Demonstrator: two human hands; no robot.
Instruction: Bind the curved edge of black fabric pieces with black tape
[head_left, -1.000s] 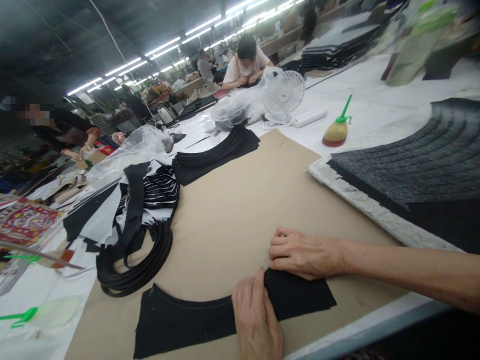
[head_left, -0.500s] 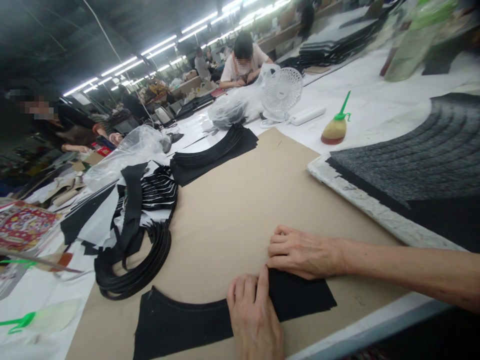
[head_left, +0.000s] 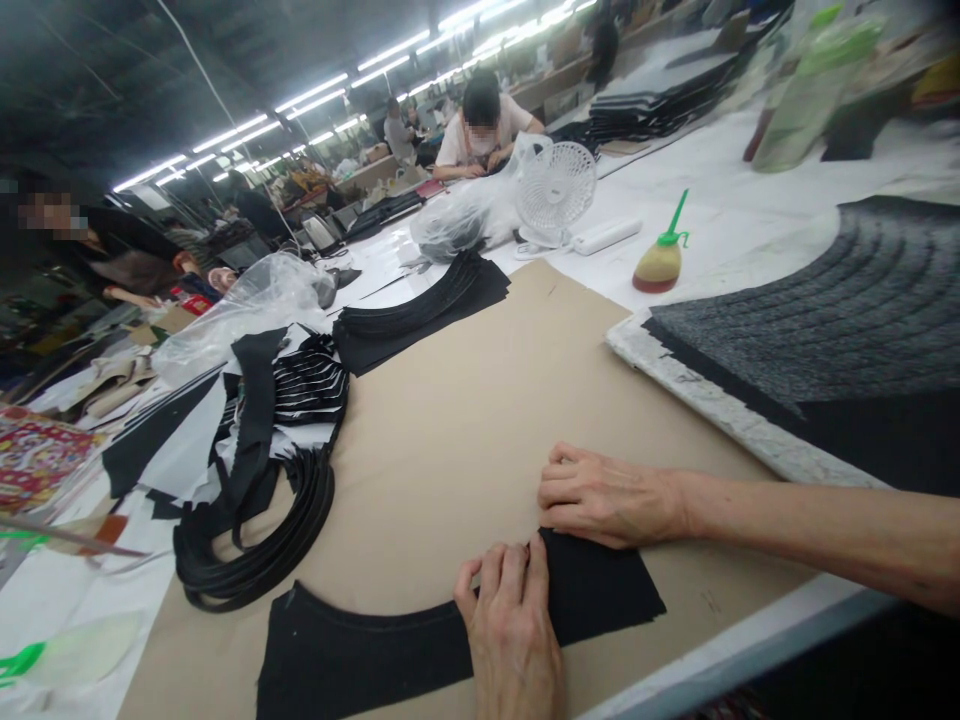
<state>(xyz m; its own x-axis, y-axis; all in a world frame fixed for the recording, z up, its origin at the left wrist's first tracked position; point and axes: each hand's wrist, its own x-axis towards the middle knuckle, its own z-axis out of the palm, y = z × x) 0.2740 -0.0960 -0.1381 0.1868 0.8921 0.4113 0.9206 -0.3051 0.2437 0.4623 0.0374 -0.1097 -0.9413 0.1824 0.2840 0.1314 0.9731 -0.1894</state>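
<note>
A curved black fabric piece (head_left: 360, 650) lies on the brown cardboard sheet (head_left: 465, 420) near the table's front edge. My left hand (head_left: 514, 630) rests on the middle of this piece with its fingers pressed together along the upper edge. My right hand (head_left: 607, 495) lies flat just above the piece's right end, its fingers curled and touching that top edge. Neither hand lifts the fabric.
A coil of black strips (head_left: 255, 540) and striped fabric (head_left: 307, 385) lie to the left. Stacked black pieces (head_left: 420, 310), a white fan (head_left: 555, 190), a green-capped glue bottle (head_left: 660, 260) and a grey textured board (head_left: 825, 310) are beyond. Other people work at the far tables.
My left hand has crept forward along the fabric's upper edge, its fingers now bunched closer together. My right hand has hardly moved. The view has shifted slightly.
</note>
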